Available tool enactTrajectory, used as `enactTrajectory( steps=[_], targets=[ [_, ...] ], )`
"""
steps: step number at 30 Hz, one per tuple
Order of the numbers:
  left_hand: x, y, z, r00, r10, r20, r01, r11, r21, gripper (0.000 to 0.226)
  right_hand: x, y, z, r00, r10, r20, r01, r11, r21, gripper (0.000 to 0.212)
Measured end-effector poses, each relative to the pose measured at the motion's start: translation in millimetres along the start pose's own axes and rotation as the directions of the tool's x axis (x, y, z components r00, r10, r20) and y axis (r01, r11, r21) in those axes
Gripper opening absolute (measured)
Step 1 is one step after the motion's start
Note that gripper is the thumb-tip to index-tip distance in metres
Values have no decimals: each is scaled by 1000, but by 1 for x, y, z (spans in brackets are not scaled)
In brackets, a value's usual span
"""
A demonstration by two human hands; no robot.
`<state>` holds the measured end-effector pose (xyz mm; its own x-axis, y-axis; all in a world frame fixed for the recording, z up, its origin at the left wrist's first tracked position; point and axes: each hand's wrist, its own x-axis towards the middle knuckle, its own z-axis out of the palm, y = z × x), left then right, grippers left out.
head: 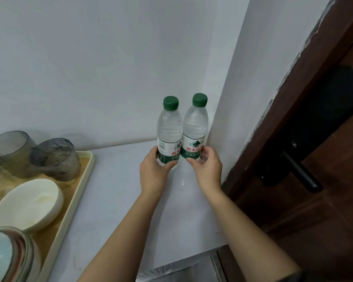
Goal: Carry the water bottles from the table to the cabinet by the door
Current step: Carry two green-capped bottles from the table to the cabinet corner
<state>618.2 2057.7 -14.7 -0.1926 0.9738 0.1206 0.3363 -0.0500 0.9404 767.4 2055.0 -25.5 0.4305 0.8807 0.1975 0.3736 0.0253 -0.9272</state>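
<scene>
Here, at the centre of the frame, the left hand [154, 174] is curling its fingers and thumb around the lower part of the left bottle [169, 131]. The right hand [207, 169] is gripping the right bottle [195, 127] the same way, at the label. Both bottles are standing upright, side by side and touching, with their green caps [170, 103] showing against the white wall [110, 68]. They are sitting over the far right corner of the white cabinet top [114, 200], just beside the side wall [232, 98]. The hands are hiding their bases, so I cannot tell whether they are resting on the surface or hanging just above it.

The cabinet top is running from the bottles down toward the lower centre of the frame, where its near edge is showing between the forearms. A bare strip of it is lying open between the left hand and the tray [77, 190] at the left of the frame. The tray is carrying two smoky glass cups [56, 157] at the upper left, a white bowl [29, 202] below them and a patterned dish [6, 255] in the lower left corner. On the right of the frame a dark wooden door [314, 210] is standing close to the cabinet's right edge. Its black door handle [302, 171] is jutting out, apart from the bottles.
</scene>
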Motion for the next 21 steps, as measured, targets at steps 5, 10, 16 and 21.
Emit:
enactTrajectory(
  steps=[5,10,16,21],
  targets=[
    [21,0,8,1000,24,9,-25,996,85,45,14,-3,7,997,-40,-64,36,997,-64,37],
    [35,8,12,999,41,-2,-40,988,150,45,27,0,16,994,16,-108,-21,999,-42,28],
    [48,8,21,999,-1,-38,5,995,96,45,37,4,30,990,64,-124,-67,998,-17,19],
    [54,9,30,998,27,-49,-21,993,120,43,42,5,41,988,59,-141,-67,996,-52,14]
  ],
)
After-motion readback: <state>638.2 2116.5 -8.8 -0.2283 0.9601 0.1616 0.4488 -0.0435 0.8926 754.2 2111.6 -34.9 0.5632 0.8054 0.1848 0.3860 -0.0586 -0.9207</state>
